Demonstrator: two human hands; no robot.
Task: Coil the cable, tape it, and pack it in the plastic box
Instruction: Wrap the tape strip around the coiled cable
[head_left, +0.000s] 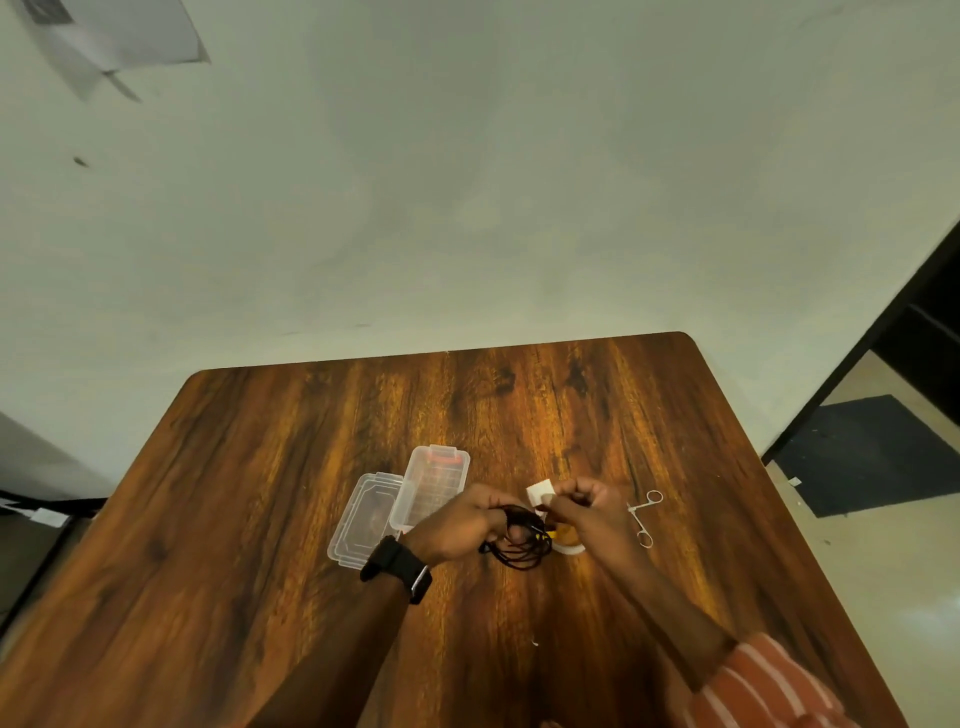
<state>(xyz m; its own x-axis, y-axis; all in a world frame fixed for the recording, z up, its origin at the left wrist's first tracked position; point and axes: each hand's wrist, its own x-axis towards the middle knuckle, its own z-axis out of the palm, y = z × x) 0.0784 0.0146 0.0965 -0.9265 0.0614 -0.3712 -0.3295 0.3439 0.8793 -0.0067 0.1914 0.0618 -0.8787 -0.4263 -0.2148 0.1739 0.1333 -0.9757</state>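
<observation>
Head view: looking down on a glossy wood-grain surface (311, 493) with rounded corners, set against a pale wall.
Cable: thin, black, gathered in loose round loops (522, 540), hanging just above the surface between both hands.
Left hand: fingers curled tight round the top of the coil (460, 525); a dark band watch (397, 569) sits on that wrist.
Right hand: pinched closed on a small white strip of tape (540, 492) right beside the coil (587, 501); striped sleeve (769, 686) at the lower edge.
Tape roll: white ring with a yellowish core (569, 540), mostly hidden under the right hand.
Box: clear ribbed plastic, rounded rectangle, open, red clasp at its far end (434, 486); its clear lid (363, 519) lies touching, to the left.
Scissors: thin, silvery, ring handles (644, 517), flat, right of the hands.
</observation>
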